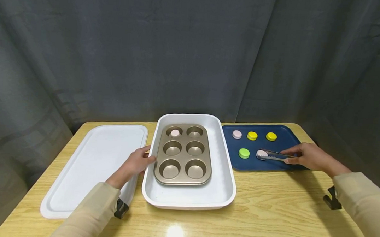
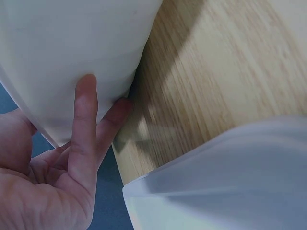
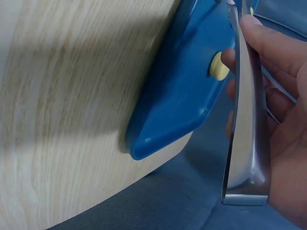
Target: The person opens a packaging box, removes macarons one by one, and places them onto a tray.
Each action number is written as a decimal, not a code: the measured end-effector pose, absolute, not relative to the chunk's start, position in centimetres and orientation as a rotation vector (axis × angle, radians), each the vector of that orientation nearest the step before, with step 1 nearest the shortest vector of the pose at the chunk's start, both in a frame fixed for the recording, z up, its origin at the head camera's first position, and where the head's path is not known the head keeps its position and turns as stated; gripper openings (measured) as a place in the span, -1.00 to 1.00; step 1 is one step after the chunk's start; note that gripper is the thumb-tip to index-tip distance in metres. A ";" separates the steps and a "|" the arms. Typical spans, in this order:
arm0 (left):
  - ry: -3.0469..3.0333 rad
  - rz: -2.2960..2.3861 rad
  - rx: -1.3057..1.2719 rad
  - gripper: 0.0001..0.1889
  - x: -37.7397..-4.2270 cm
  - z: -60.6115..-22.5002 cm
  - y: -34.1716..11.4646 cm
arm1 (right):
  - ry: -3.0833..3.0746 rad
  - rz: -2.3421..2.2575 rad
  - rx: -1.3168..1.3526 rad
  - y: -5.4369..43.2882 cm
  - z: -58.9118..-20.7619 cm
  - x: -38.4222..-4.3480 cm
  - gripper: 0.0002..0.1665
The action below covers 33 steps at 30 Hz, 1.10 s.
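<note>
My left hand (image 1: 136, 163) holds the left wall of a deep white tub (image 1: 219, 197); in the left wrist view its thumb is at the rim and its fingers lie along the outer wall. Inside the tub sits a bronze muffin pan (image 1: 183, 152) with a pink macaron (image 1: 175, 133) in its back left cup. My right hand (image 1: 307, 157) grips metal tongs (image 3: 249, 143). Their tips are on either side of a pink macaron (image 1: 261, 154) on the blue tray (image 1: 251, 165). Beside that macaron lies a green macaron (image 1: 244, 153).
Behind them on the blue tray are another pink macaron (image 1: 237, 134) and two yellow ones, a left yellow macaron (image 1: 252, 135) and a right yellow macaron (image 1: 271, 136). A flat white tray (image 1: 95, 164) lies left of the tub on the wooden table (image 1: 255, 220). A dark curtain (image 1: 180, 54) hangs behind.
</note>
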<state>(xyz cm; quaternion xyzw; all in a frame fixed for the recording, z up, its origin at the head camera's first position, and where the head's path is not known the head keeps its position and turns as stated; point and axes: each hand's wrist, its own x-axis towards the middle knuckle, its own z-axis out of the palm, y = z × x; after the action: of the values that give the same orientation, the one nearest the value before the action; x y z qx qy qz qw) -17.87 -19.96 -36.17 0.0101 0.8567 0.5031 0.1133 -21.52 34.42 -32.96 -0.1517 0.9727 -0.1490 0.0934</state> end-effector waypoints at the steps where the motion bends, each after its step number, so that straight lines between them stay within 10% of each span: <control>1: 2.511 1.476 0.030 -0.42 -17.9 -36.2 -20.0 | 2.877 -0.440 -0.447 34.4 -32.8 -21.5 -0.52; 33: 2.502 1.512 0.027 -0.43 -18.1 -36.5 -20.1 | 2.915 -0.417 -0.715 22.2 -25.8 -23.5 -0.51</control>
<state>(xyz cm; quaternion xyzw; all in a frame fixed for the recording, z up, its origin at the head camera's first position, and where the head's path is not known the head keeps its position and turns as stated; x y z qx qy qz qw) -18.08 -20.07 -36.54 0.0092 0.8507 0.5141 0.1089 -23.52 22.17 -25.81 -0.2354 0.9605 -0.1375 0.0555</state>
